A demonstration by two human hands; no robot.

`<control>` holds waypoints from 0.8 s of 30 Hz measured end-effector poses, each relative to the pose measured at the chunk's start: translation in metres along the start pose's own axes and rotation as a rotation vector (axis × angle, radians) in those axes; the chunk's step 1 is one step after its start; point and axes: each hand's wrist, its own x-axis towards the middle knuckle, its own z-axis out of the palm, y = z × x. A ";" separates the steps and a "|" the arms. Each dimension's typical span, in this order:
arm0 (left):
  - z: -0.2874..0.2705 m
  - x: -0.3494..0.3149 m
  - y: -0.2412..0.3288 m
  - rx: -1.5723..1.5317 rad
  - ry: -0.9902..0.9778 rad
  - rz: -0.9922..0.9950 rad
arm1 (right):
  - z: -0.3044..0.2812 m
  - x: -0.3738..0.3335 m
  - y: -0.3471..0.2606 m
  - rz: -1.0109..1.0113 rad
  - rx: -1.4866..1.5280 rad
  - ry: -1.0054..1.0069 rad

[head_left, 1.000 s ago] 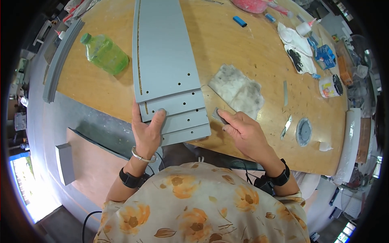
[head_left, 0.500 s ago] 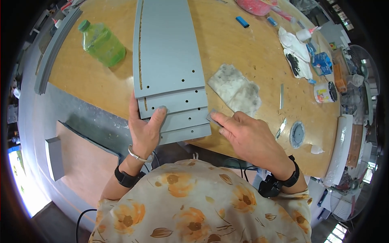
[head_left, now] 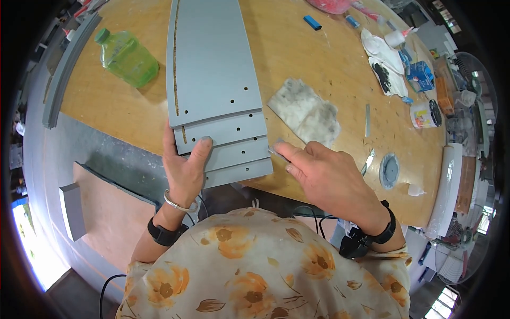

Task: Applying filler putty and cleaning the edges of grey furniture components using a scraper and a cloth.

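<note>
A stack of grey panels (head_left: 215, 64) with drilled holes lies fanned in steps, its near end by the table's front edge. My left hand (head_left: 184, 171) is closed on the stack's near left corner, thumb on top and fingers at the side and partly hidden below. A small thin grey piece, like folded sandpaper (head_left: 277, 151), is pinched in my right hand (head_left: 324, 169). That piece is at the right edge of the lower panels; whether it touches them I cannot tell. A stained white cloth (head_left: 305, 112) lies just beyond my right hand.
On the wooden table (head_left: 297, 48) stand a green bottle (head_left: 129, 59) and a white jar (head_left: 425, 114). A metal strip (head_left: 367, 120), a knife (head_left: 367, 161) and a round grey lid (head_left: 389, 171) lie at right. A blue box (head_left: 420, 76) sits farther back.
The panel stack and my left hand have shifted slightly left in the picture. My right hand, still pinching the grey piece, has moved a little up and left along the edge.
</note>
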 end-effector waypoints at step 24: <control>0.001 0.000 0.006 0.111 0.006 0.049 | -0.012 0.012 -0.011 -0.063 -0.206 -0.116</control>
